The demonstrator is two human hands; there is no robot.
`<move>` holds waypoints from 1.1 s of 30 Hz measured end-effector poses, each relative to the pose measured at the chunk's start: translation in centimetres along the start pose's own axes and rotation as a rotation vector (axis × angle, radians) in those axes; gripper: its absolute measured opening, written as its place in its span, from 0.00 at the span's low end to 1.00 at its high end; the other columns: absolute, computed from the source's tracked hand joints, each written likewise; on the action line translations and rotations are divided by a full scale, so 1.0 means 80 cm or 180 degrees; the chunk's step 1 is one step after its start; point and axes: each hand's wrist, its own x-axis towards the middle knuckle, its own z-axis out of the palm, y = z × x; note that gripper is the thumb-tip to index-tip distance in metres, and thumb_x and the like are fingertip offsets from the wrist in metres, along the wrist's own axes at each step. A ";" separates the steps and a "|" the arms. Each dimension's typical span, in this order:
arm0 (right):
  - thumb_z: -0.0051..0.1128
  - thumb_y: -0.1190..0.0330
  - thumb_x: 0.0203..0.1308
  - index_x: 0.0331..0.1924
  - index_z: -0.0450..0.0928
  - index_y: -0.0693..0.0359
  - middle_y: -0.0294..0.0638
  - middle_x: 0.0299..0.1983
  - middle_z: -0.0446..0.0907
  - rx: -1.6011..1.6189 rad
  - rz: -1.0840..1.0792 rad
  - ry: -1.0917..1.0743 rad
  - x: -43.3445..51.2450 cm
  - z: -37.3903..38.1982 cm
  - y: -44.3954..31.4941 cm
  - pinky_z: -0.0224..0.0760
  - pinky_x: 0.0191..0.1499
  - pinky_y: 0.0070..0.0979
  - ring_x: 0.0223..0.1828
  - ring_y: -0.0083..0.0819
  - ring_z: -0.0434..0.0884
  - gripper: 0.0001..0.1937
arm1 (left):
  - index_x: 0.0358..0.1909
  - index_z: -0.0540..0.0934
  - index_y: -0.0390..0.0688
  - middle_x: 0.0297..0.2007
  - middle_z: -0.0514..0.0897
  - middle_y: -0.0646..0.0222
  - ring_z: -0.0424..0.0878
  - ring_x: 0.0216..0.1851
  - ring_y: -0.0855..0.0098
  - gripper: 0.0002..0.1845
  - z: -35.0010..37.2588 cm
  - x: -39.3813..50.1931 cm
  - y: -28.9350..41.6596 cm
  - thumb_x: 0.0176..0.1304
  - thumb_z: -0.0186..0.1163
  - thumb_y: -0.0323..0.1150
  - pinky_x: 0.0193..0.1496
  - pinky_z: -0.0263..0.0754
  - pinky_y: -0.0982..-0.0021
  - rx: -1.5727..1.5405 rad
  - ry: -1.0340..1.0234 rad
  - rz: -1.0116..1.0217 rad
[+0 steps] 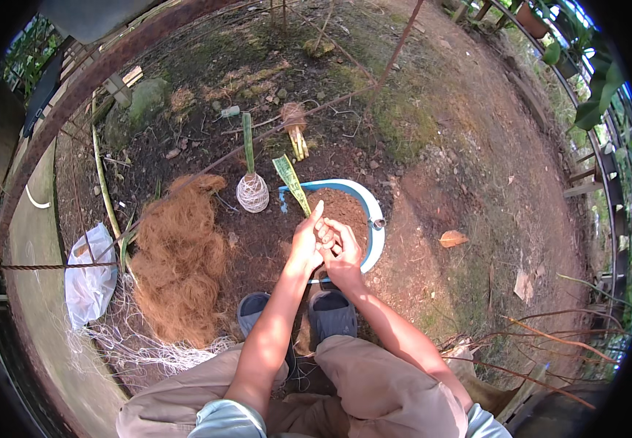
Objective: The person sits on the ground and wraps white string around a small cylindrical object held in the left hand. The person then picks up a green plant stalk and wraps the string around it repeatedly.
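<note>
Over a blue-rimmed basin [373,241] of brown soil [343,205], my two hands meet. My left hand [306,245] is closed around the lower end of a variegated snake plant leaf [292,180], which points up and away from me. My right hand [344,254] has its fingers curled against the left fingers; whether it grips anything is hidden. Beyond the basin's left side stands a ball wrapped in white string [252,193] with a green leaf [248,143] rising from it. Farther off, a fibre-wrapped plant [294,116] lies with its pale stems towards me.
A heap of brown coconut fibre [181,263] lies left, beside tangled white string [151,347] and a white plastic bag [91,276]. A rusty metal frame [91,82] with thin rods crosses the view. A dry leaf [453,238] and bare branches [546,331] are at right.
</note>
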 end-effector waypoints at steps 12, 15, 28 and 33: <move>0.44 0.76 0.60 0.59 0.72 0.67 0.56 0.63 0.69 -0.3588 -0.0530 -0.1038 0.105 -0.077 0.087 0.63 0.66 0.39 0.64 0.55 0.69 0.21 | 0.23 0.67 0.47 0.18 0.66 0.76 0.66 0.18 0.78 0.21 -0.036 -0.007 0.012 0.67 0.59 0.49 0.18 0.58 0.76 0.0838 0.0417 0.0470; 0.40 0.73 0.63 0.60 0.70 0.66 0.57 0.62 0.69 -0.4248 -0.0611 -0.0955 0.100 -0.060 0.098 0.65 0.64 0.39 0.63 0.54 0.69 0.21 | 0.25 0.69 0.46 0.18 0.66 0.75 0.67 0.19 0.77 0.23 -0.040 -0.005 0.003 0.68 0.56 0.53 0.21 0.61 0.74 0.0479 0.0167 0.0429; 0.58 0.81 0.54 0.39 0.85 0.62 0.47 0.31 0.85 -0.2346 -0.0015 -0.0612 0.091 -0.065 0.027 0.78 0.42 0.30 0.34 0.37 0.86 0.10 | 0.47 0.74 0.36 0.40 0.82 0.56 0.83 0.43 0.57 0.30 -0.057 -0.002 -0.005 0.70 0.45 0.57 0.45 0.80 0.61 0.0668 -0.0044 0.0107; 0.57 0.79 0.59 0.44 0.81 0.71 0.44 0.38 0.85 0.0120 0.1101 -0.0470 0.069 -0.064 -0.003 0.79 0.40 0.22 0.37 0.24 0.84 0.10 | 0.52 0.73 0.33 0.49 0.80 0.53 0.81 0.49 0.59 0.29 -0.053 0.001 -0.013 0.73 0.43 0.52 0.54 0.77 0.58 0.0333 -0.0238 0.0114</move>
